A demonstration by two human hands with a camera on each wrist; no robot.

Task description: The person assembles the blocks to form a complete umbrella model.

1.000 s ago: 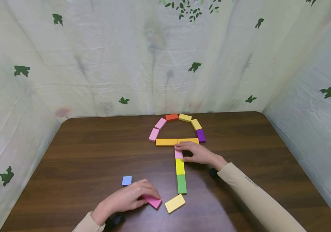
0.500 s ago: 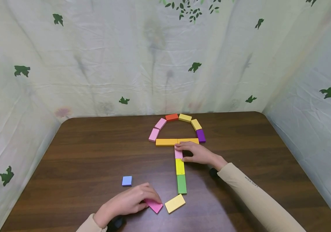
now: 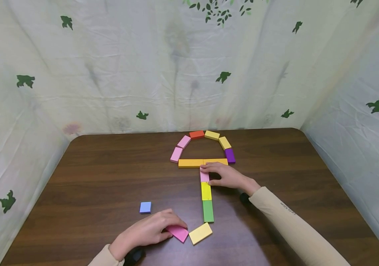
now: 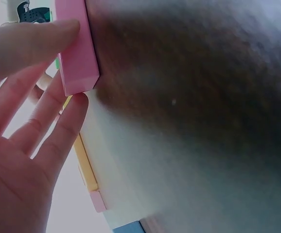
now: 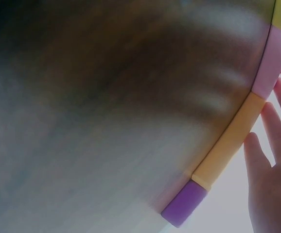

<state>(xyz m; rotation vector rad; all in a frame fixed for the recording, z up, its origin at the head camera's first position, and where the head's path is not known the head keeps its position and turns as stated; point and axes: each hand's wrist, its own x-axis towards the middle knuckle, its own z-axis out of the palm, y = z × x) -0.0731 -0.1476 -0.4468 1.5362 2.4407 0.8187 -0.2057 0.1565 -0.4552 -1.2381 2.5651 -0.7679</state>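
My left hand pinches a bright pink block between thumb and fingers, low over the table's near part. Its right corner comes right up to a slanted pale yellow block. In the left wrist view the thumb lies on the face of the pink block, with a fingertip at its end. My right hand rests with relaxed fingers at a light pink block and the orange block above it. Below follow a bright yellow block and a green block in a straight column.
Behind the orange blocks, an arch runs through pink blocks, a red block, yellow blocks and a purple block. A small blue block lies left of my left hand. Patterned cloth surrounds the brown table.
My left hand has shifted the bright pink block slightly down and right, turning it, so its corner now reaches the pale yellow block. The right hand has stayed still.
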